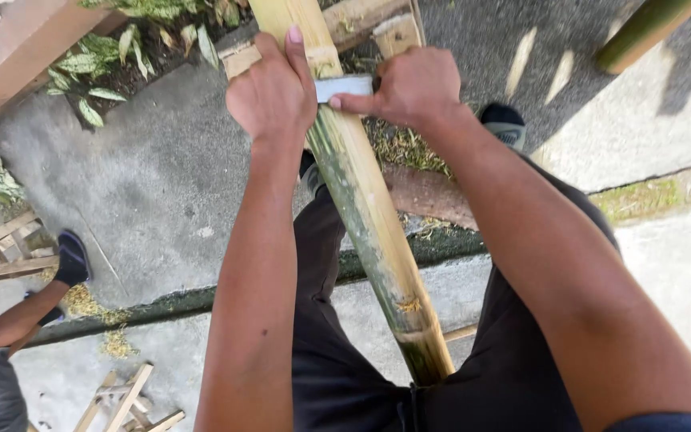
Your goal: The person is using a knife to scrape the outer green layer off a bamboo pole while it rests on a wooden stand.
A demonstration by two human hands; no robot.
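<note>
A long bamboo pole (pixel 369 216), green and yellow, runs from my lap up and away to the top of the view, resting on a wooden stand (pixel 397 28). A flat metal blade (pixel 344 86) lies crosswise on the pole. My left hand (pixel 273 92) grips the blade's left end against the pole. My right hand (pixel 413 86) is closed on the blade's right end or handle. Bamboo shavings (pixel 405 148) lie on the ground under the pole.
Another person's leg and dark shoe (pixel 69 256) stand at the left by a wooden frame (pixel 1 252). Wooden slats (pixel 125 400) lie at the bottom left. A plant bed (pixel 121 56) and a second green pole (pixel 641 32) sit at the top.
</note>
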